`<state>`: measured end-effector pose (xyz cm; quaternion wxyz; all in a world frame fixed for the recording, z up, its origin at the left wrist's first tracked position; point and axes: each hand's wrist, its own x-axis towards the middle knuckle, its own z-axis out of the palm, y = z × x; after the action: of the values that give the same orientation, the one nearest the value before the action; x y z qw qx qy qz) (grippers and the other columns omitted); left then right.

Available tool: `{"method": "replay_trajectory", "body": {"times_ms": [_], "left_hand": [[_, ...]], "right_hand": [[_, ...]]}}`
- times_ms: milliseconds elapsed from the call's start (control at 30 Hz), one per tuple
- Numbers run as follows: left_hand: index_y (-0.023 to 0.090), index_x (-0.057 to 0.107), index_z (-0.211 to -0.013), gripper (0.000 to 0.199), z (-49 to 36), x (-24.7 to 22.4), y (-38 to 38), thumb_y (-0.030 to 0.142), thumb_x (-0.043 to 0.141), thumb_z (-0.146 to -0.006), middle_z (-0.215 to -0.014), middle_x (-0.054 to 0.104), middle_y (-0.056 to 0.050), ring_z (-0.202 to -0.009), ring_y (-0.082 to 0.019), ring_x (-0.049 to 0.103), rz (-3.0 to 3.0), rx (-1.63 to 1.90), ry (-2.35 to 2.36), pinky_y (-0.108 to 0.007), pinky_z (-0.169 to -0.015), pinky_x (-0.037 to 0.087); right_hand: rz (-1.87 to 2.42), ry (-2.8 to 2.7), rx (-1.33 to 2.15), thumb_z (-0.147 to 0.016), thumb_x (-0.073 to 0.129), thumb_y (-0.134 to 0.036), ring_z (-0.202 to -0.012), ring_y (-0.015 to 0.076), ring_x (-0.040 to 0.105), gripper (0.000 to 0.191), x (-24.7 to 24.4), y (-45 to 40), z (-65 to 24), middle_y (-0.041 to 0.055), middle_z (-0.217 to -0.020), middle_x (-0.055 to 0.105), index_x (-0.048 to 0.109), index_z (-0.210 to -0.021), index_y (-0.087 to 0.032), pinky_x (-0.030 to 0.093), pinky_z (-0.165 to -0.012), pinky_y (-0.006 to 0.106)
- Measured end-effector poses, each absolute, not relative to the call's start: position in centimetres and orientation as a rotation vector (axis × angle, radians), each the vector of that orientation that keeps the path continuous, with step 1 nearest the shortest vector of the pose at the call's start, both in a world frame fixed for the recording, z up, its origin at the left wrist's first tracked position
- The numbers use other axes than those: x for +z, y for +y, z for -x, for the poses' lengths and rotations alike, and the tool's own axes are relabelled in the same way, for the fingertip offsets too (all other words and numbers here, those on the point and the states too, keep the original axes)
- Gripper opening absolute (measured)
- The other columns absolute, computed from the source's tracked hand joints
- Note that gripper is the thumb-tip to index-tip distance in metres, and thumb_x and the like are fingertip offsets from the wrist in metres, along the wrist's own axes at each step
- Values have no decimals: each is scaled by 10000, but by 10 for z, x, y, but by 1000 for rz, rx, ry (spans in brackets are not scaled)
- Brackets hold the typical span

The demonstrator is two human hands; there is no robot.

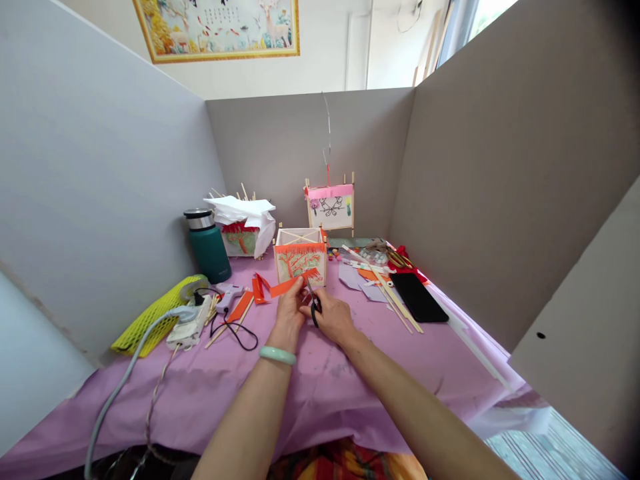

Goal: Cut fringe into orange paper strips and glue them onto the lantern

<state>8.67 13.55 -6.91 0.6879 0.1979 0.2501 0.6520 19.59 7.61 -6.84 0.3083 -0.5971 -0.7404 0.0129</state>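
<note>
My left hand point(292, 305), with a pale green bangle at its wrist, pinches an orange paper strip point(283, 288). In my right hand point(334, 316) are black-handled scissors point(315, 303), their blades at the strip, whose far end looks fringed. Just behind both hands stands a square paper lantern point(300, 260) on a wooden-stick frame, with an orange fringe along its top and a tree drawn on its side. Folded orange paper point(259, 289) lies left of my left hand. My fingers partly hide the scissors and the strip.
On the left are a teal bottle point(209, 250), a power strip point(189, 328), a glue gun point(230, 298) with its cord, and yellow netting point(150, 317). A black phone point(419, 297) and wooden sticks point(395, 301) lie right. Another lantern point(330, 208) hangs behind. Grey panels enclose the purple-covered table point(380, 373).
</note>
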Motion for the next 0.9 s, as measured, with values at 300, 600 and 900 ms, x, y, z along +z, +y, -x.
{"method": "replay_trajectory", "body": {"times_ms": [300,600,900], "left_hand": [[154,656,-775,299,-88,-68,134,217,849,-555,-637,634,19,-520,-91,544,-426,1458,553,-230,-537,425],[149,648,-735,273,-88,-62,129,201,843,-553,-624,625,29,-470,-61,482,-418,1484,578,-222,-520,427],[147,635,-763,287,-89,-64,130,209,834,-565,-629,614,34,-480,-69,496,-436,1485,587,-231,-536,439]], "right_hand": [[1589,-1973,17,-941,441,-550,-803,191,667,384,-67,76,-196,36,-932,723,552,-1099,-218,342,-631,258],[1619,-1977,34,-950,472,-487,-817,187,675,327,-66,77,-195,35,-940,733,571,-1097,-213,347,-634,253],[1634,-1949,46,-930,508,-501,-810,186,678,327,-65,75,-195,33,-919,735,582,-1079,-220,344,-634,246]]}}
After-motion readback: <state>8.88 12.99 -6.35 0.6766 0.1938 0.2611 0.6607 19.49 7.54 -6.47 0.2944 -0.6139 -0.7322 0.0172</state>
